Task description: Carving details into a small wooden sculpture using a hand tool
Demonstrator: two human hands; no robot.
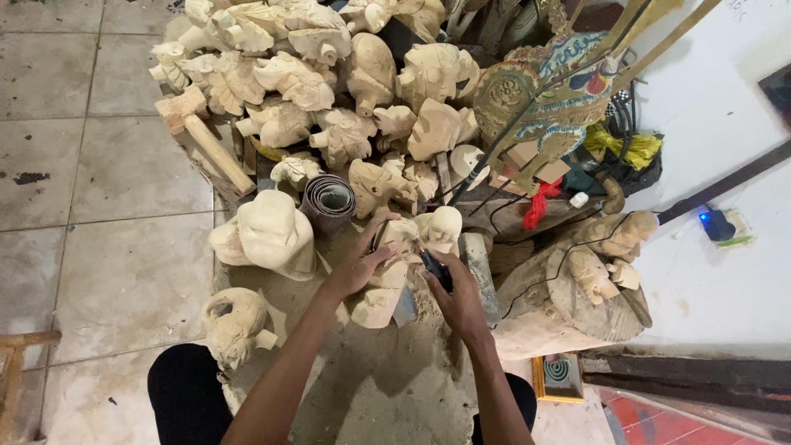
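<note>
My left hand [360, 264] grips a pale unfinished wooden figure [394, 276] that rests on a dusty work surface [362, 379] between my knees. My right hand [458, 298] is closed around a dark-handled carving tool [434, 269], its tip against the figure's right side. A second pale carved head [441, 229] stands just behind the figure.
A heap of raw wooden carvings [313, 82] fills the back. A wooden mallet [202, 128] lies at its left, a roll of sandpaper [329, 200] near my left hand. A large carving [268, 235] and a smaller one [235, 325] sit left; a painted ornament [544, 99] and a round carved piece [593, 288] right.
</note>
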